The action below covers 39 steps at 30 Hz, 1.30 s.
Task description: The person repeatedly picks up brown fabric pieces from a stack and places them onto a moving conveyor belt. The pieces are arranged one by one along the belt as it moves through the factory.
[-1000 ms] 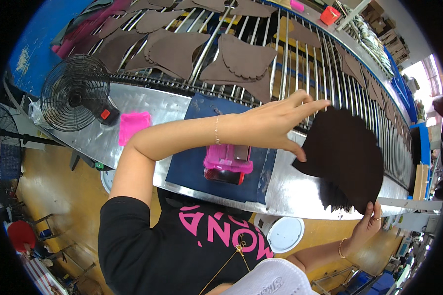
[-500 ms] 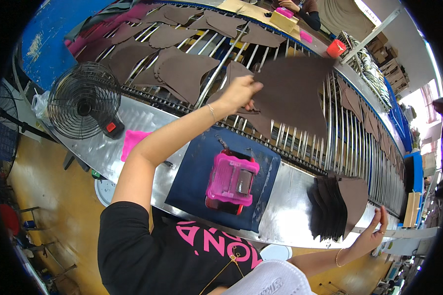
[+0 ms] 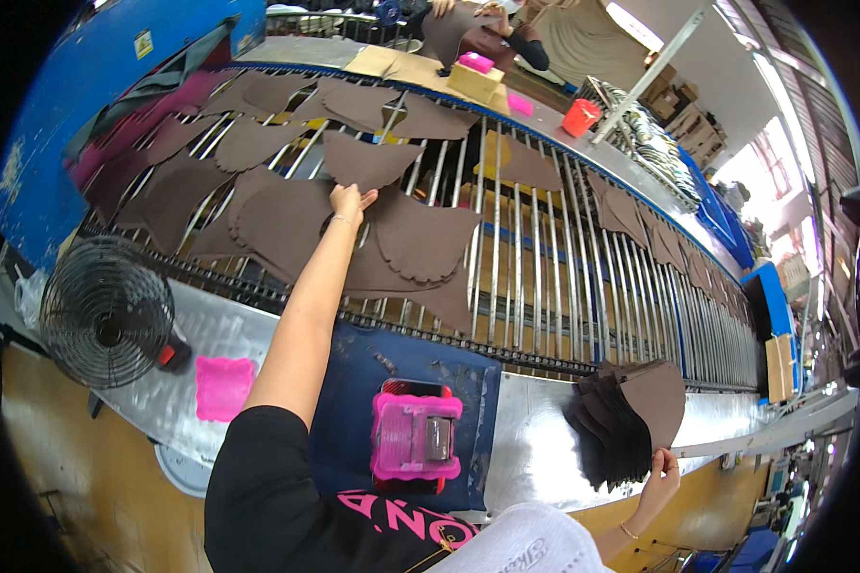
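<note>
While left hand [image 3: 351,202] lies open on brown piece [image 3: 420,239], right hand [image 3: 661,475] grips stack [image 3: 626,418], fingers partly hidden.

A round black wire-cage fan [image 3: 105,310] is standing at the left end of the shiny metal desk [image 3: 535,430], with a flat pink square pad [image 3: 224,387] lying just beside it. A pink plastic box-shaped device [image 3: 416,437] is sitting on a dark blue mat [image 3: 354,372]. Across the line, a small red bucket [image 3: 580,116] is resting near another person's sleeve [image 3: 530,53].
</note>
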{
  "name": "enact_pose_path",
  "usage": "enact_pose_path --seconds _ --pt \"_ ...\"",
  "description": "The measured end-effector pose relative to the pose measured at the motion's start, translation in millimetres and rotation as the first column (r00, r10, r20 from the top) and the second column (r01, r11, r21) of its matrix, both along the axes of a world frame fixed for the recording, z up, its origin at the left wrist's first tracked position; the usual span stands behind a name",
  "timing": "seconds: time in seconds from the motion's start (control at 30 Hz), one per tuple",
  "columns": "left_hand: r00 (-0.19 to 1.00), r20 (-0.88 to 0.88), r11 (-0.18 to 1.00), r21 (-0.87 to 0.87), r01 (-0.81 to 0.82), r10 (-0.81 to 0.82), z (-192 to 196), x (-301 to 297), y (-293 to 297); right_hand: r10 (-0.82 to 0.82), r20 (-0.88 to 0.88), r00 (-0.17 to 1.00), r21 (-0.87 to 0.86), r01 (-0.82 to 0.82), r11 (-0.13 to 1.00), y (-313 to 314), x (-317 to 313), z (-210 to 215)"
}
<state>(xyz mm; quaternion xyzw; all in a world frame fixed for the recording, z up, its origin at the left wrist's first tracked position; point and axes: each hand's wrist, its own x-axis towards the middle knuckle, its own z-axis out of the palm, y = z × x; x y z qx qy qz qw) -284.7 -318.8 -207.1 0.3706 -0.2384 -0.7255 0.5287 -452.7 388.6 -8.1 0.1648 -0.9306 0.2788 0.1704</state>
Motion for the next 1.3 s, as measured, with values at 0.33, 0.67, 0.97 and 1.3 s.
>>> enact_pose_path --seconds 0.33,0.67,0.97,1.3 --pt "0.973 -0.199 0.988 0.075 0.136 -0.119 -10.9 11.9 -49.0 -0.093 -0.001 0.996 -0.017 0.093 0.996 24.9 2.1 -3.8" --pt "0.859 -0.059 0.861 -0.035 0.508 -0.509 98.3 75.3 62.9 -0.286 0.091 0.954 0.241 0.257 0.936 65.5 -83.1 -52.0" --pt "0.719 0.083 0.685 -0.248 0.685 -0.69 154.8 159.8 121.8 -0.536 0.206 0.818 0.322 0.461 0.827 49.3 -92.1 -45.2" --pt "0.723 0.257 0.669 -0.274 0.691 -0.641 186.1 166.7 200.7 -0.168 0.286 0.943 -0.012 0.179 0.984 29.5 -90.9 -33.9"
